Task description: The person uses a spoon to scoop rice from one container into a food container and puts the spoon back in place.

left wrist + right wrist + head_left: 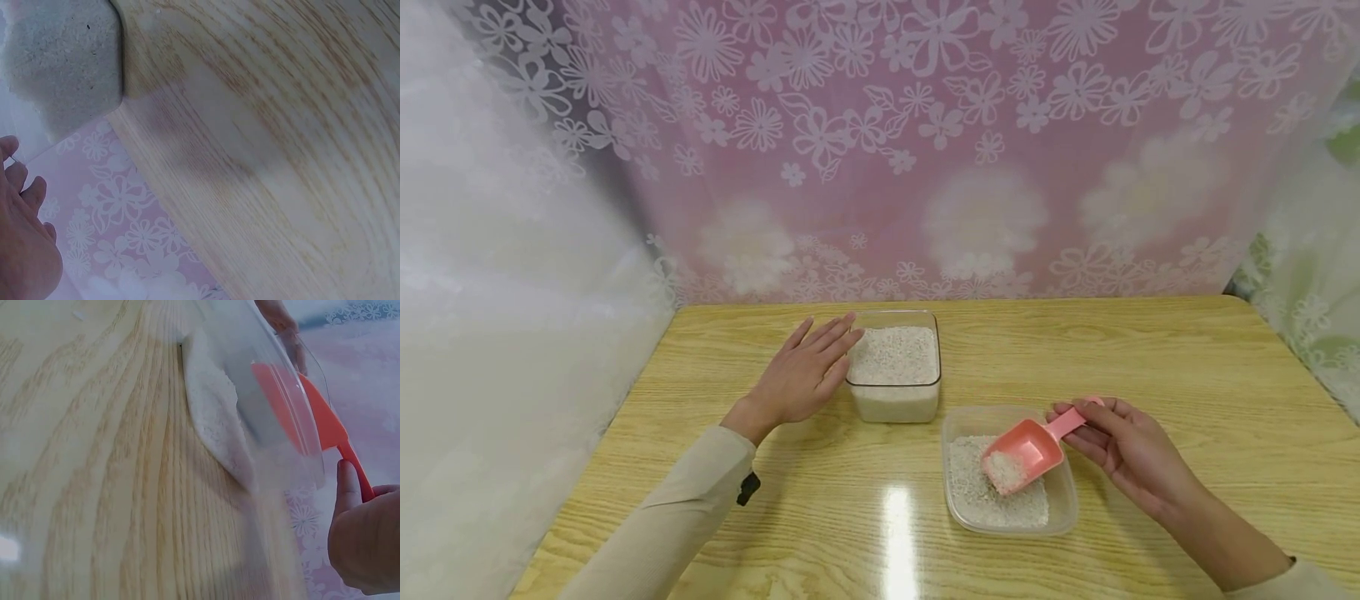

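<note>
My right hand (1138, 454) grips the handle of a pink scoop (1037, 446), with the thumb laid along it. Some rice sits in the scoop's front end, which is over a low clear plastic container (1063, 508) part filled with rice (973, 492). In the right wrist view the scoop (331, 428) reaches in past the container's rim. My left hand (805, 371) has its fingers extended, fingertips right at the left side of a taller clear container (895, 407). Rice (895, 354) fills much of that one. The left wrist view shows this hand (25, 244) below the rice-filled container (69, 62).
Both containers stand on a wood-grain table (1150, 350). A pink flowered curtain (865, 167) hangs behind its back edge, and a pale sheet (512, 292) hangs on the left. The taller container is farther back, left of the low one.
</note>
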Available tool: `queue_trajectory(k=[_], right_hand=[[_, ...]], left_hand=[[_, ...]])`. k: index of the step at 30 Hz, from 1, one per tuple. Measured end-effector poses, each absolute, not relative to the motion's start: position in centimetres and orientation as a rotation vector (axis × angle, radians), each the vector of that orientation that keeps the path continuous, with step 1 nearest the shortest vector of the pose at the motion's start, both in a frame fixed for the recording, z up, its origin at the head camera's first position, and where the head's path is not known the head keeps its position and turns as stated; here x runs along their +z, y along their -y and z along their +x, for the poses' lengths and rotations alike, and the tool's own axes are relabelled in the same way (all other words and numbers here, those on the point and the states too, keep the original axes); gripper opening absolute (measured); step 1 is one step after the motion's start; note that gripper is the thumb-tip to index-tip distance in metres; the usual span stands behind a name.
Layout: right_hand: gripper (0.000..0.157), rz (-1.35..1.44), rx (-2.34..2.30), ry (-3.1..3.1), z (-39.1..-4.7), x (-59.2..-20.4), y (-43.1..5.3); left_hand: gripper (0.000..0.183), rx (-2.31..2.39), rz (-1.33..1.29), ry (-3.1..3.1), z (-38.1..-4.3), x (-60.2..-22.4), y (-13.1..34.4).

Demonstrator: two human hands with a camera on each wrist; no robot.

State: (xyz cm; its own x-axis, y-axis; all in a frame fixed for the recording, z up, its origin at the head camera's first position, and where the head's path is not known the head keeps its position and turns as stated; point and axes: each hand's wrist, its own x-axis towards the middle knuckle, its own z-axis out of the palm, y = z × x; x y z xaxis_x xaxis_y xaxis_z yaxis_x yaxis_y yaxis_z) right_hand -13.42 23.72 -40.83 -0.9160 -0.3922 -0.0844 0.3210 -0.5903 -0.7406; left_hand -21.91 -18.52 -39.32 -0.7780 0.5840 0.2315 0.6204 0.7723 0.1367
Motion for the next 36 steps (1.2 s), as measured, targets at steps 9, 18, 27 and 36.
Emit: queue_trajectory(k=[9, 18, 27, 36], right_hand=[[0.013, -0.091, -2.51, -1.24, -13.18, -40.84, -23.47], [0.01, -0.12, -2.511, -1.308, -12.92, -40.69, -23.22], [0.014, -0.135, -2.521, -1.305, -12.98, -40.58, -23.42], [0.012, -0.119, -2.549, -1.307, -13.13, -40.53, -23.84]], left_hand=[[0.048, -0.306, -0.96, 2.792, -21.9, -39.33, 18.49], [0.047, -0.315, -0.948, 2.798, -21.84, -39.34, 18.44], [0.047, -0.332, -0.95, 2.784, -21.94, -39.48, 18.48], [0.047, -0.34, -0.954, 2.781, -22.01, -39.56, 18.53]])
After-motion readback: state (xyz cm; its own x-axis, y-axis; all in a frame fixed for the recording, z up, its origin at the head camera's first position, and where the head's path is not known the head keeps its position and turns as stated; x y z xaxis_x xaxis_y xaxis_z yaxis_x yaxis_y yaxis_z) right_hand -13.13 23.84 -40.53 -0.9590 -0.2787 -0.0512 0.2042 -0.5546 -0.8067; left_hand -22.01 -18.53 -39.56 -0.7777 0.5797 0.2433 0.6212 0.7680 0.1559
